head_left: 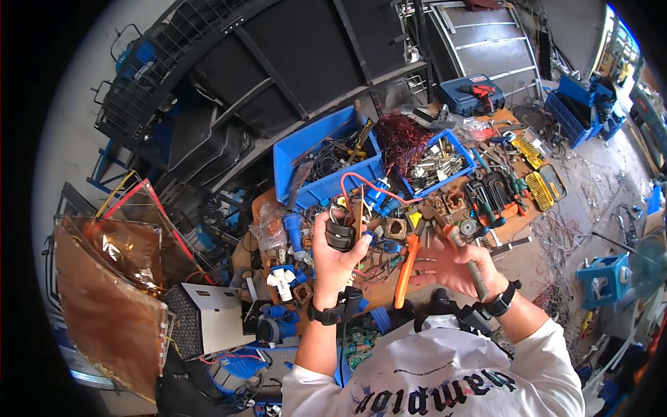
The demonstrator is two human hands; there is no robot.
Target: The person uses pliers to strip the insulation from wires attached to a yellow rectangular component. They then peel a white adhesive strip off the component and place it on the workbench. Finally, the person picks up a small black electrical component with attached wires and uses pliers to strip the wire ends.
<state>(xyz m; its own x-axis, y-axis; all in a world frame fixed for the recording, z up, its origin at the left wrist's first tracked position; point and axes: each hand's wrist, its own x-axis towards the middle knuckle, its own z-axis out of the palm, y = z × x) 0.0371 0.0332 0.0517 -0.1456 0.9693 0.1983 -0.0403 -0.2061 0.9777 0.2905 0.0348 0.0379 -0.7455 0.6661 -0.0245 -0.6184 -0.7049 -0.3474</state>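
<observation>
"So, looking down from the head view, what is the left hand doing?"

"It's closed around a black round part, thumb on one side. A narrow brown piece stands upright just beside that part, near the thumb."

"And where is the part, exactly?"

"Up in the hand, over the near side of the cluttered table. A red wire arches just beyond it."

"What about the right hand?"

"Palm up, fingers spread toward the left. A worn tool handle crosses it by the thumb. I can't tell how firmly it's gripped."

"Is that orange handle in the hand too?"

"It's at the fingertips, between the two hands; whether they touch it, I can't tell."

"What lies farther back?"

"A big blue bin with tools and wire in it, and right of it a dark red tangle of wire. Next comes a small blue tray of metal bits. Toward the right end, a yellow case sits open, and a red drill is by a blue toolbox."
</observation>
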